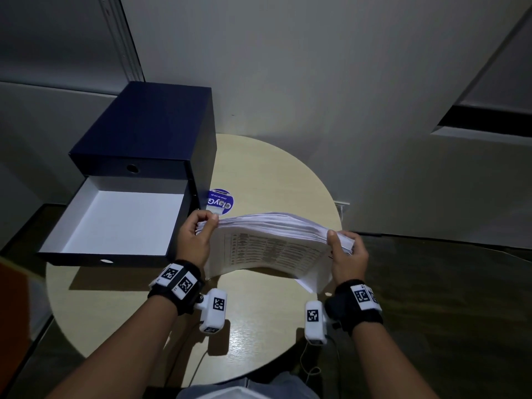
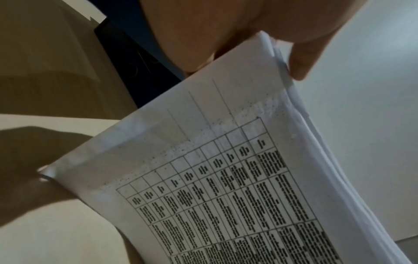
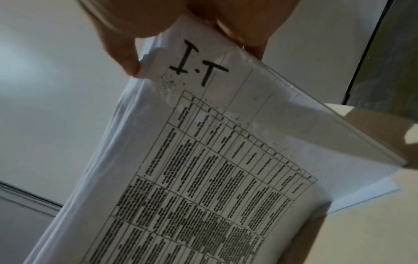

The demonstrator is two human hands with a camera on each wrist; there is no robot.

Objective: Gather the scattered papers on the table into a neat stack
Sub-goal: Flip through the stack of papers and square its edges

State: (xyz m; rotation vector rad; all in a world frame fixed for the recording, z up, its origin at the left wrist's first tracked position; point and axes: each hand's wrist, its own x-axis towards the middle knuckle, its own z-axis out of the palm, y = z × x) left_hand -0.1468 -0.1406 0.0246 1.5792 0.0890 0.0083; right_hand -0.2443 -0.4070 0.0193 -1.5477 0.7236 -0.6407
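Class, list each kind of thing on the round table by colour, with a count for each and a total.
Dark blue drawer box: 1
White stack of papers, held by both hands: 1
Blue round sticker: 1
Total: 3

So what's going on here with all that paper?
A person is tidying papers at a small round table. The left hand and right hand each grip one end of a stack of papers, held on edge with its lower edge on the tabletop. The sheet facing the person carries a printed table. A dark blue drawer box stands at the left, its lower drawer pulled open.
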